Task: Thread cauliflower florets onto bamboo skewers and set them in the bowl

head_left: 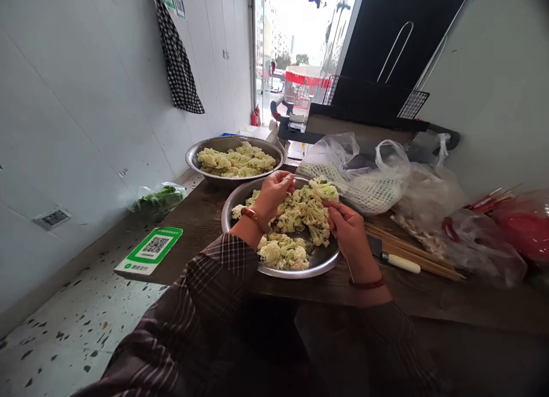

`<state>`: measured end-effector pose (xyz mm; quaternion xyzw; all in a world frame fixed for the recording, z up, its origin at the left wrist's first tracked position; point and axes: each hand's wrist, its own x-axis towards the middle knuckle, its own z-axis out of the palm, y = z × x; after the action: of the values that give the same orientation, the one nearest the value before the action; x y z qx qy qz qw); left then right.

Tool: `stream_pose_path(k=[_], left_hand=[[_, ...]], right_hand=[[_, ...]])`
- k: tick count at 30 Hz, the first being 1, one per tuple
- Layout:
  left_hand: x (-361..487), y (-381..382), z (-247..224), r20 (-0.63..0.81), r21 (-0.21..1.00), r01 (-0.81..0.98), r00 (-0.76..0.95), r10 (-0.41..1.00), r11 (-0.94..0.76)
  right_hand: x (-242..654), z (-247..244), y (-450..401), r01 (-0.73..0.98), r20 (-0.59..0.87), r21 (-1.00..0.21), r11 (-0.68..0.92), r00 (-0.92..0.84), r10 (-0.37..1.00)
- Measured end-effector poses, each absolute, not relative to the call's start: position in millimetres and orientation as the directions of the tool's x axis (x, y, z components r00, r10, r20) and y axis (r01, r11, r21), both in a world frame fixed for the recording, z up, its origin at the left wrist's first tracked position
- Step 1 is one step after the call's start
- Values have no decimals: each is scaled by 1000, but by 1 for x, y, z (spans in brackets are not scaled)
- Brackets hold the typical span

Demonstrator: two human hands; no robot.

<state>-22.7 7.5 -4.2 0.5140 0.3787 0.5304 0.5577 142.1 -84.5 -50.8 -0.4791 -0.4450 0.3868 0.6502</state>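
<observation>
Over the near metal basin (226,218), my left hand (274,195) has its fingertips pinched together; whatever they hold is too small to make out. My right hand (348,228) is at the basin's right rim, thumb and fingers closed on the edge of a cauliflower piece (325,190). A thin pale line runs below the right palm, perhaps a skewer. More cauliflower florets (283,254) lie in the basin beneath both hands, with part of its dark bottom showing between them.
A second basin (193,157) of cauliflower stands behind. To the right lie bamboo skewers (429,264), a knife with a pale handle (403,263) and plastic bags (373,185). A green QR-code sign (154,248) sits at the table's left edge.
</observation>
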Motion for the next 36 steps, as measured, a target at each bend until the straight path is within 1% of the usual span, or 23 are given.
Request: stream_pose_path(k=[4, 8, 12, 15, 16, 18, 21, 23, 25, 28, 30, 33, 36], left_hand=[[-19, 10, -8, 178, 984, -13, 214, 960, -179], [-15, 15, -14, 225, 939, 181, 317, 921, -292], [-16, 17, -18, 191, 828, 399, 462, 866, -395], [-15, 18, -20, 154, 690, 531, 556, 817, -492], [-15, 17, -21, 138, 644, 553, 595, 792, -528], [-14, 15, -24, 61, 575, 552, 707, 705, -604], [-12, 12, -26, -102, 532, 480, 854, 510, -697], [-11, 11, -27, -169, 498, 448, 890, 423, -742], [-10, 11, -28, -155, 432, 455, 888, 434, -778], [-8, 13, -30, -29, 315, 521, 841, 541, -793], [-7, 14, -31, 10, 268, 562, 810, 586, -782], [-7, 16, -32, -49, 189, 598, 798, 601, -779], [-4, 14, -33, -141, 70, 623, 779, 611, -779]], right_hand=[[144, -51, -84, -71, 219, -965, 251, 303, 928], [144, -51, -84, -121, 211, -958, 259, 310, 927], [144, -50, -87, -167, 234, -938, 304, 343, 910], [145, -50, -89, -171, 254, -929, 328, 350, 902], [146, -51, -89, -172, 258, -929, 328, 337, 906], [148, -52, -90, -175, 266, -929, 325, 295, 918], [151, -51, -91, -182, 266, -933, 311, 238, 934], [153, -50, -91, -186, 254, -937, 296, 221, 942], [155, -48, -92, -197, 248, -936, 291, 218, 944], [158, -48, -92, -207, 254, -931, 302, 229, 940], [159, -48, -92, -207, 253, -930, 303, 235, 938], [159, -49, -92, -217, 249, -929, 301, 236, 939], [160, -48, -93, -241, 250, -922, 301, 220, 943]])
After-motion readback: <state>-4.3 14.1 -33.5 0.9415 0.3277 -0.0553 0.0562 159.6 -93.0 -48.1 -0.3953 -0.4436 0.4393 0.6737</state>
